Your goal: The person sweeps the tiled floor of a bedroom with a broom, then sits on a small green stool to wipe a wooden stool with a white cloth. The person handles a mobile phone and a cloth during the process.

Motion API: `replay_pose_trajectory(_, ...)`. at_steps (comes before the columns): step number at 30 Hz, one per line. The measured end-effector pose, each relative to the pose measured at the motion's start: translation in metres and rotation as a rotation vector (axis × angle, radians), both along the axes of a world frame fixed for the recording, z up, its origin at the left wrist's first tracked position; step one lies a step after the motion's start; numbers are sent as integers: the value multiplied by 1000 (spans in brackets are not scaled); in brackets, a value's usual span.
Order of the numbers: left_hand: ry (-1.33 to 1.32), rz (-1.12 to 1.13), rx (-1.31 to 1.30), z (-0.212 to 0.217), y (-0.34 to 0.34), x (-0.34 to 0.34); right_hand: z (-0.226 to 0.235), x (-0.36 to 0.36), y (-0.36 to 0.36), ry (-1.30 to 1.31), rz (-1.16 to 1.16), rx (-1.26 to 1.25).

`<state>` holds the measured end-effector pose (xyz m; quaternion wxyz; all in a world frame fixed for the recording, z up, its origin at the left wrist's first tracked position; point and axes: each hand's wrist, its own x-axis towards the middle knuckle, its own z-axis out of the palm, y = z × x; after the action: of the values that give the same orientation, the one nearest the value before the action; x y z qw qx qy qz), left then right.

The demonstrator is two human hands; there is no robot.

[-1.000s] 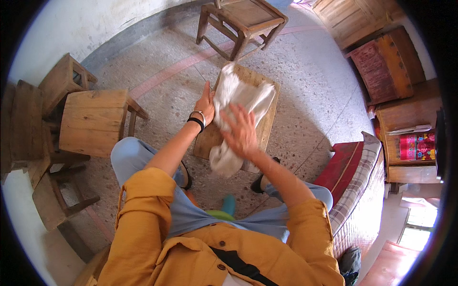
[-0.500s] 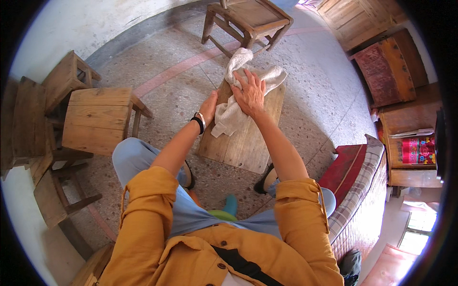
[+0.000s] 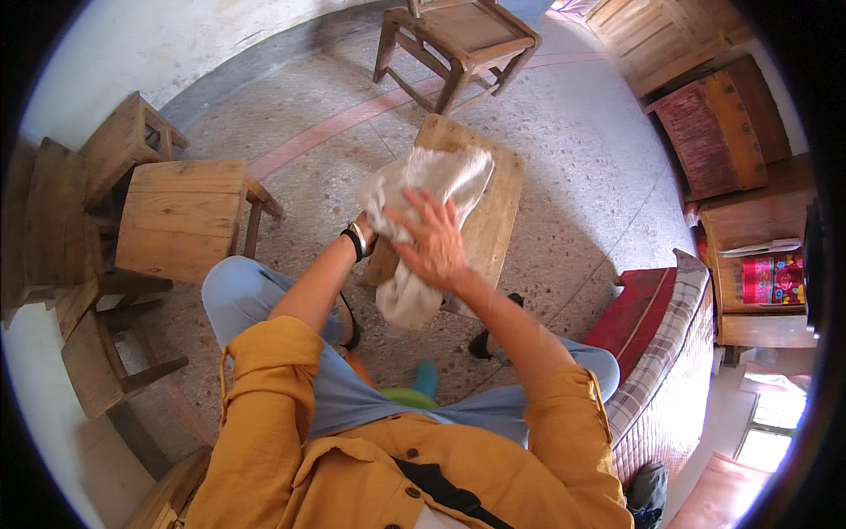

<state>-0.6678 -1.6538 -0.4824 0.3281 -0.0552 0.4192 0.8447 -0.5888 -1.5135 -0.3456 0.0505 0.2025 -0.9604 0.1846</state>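
A pale cream cloth lies loosely bunched across a low wooden stool or bench top between my knees. Its lower end hangs toward me, over the near part of the wood. My right hand rests on the cloth with fingers spread and stretched, slightly blurred. At the left edge of the wooden top is my left hand, wearing a silver bangle and a black band at the wrist. The cloth covers its fingers, so their grip is hidden.
Wooden stools crowd the left side. A wooden chair stands beyond the bench top. To the right are a red seat with a plaid cover and wooden furniture. Speckled floor surrounds the work.
My right hand has come toward me, dragging and spreading the cloth down and left. The far end of the wooden top is now uncovered. My left hand has slid nearer along the edge.
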Motion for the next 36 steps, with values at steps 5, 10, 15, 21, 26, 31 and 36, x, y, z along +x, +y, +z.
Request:
replay_pose_trajectory(5,94,480,-749,37,-12,-15,-11,-72,8,107,-193,-7)
replay_pose_trajectory(10,1162,538,-980,112,4,-15,-6,-53,25,25,-261,-569)
replay_pose_trajectory(15,1220,-207,-1678,163,48,13,-16,-19,79,131,-706,9)
replay_pose_trajectory(21,872,-120,-1420,116,73,-43,-24,-7,94,-148,-818,-144)
replay_pose_trajectory(26,862,-64,-1362,105,64,-65,-25,-9,92,-172,-811,-163)
replay_pose_trajectory(31,1007,47,-1164,89,5,47,-25,-7,93,-158,-798,-201)
replay_pose_trajectory(36,1051,-112,-1011,102,-28,91,-21,-6,95,-183,-814,-223)
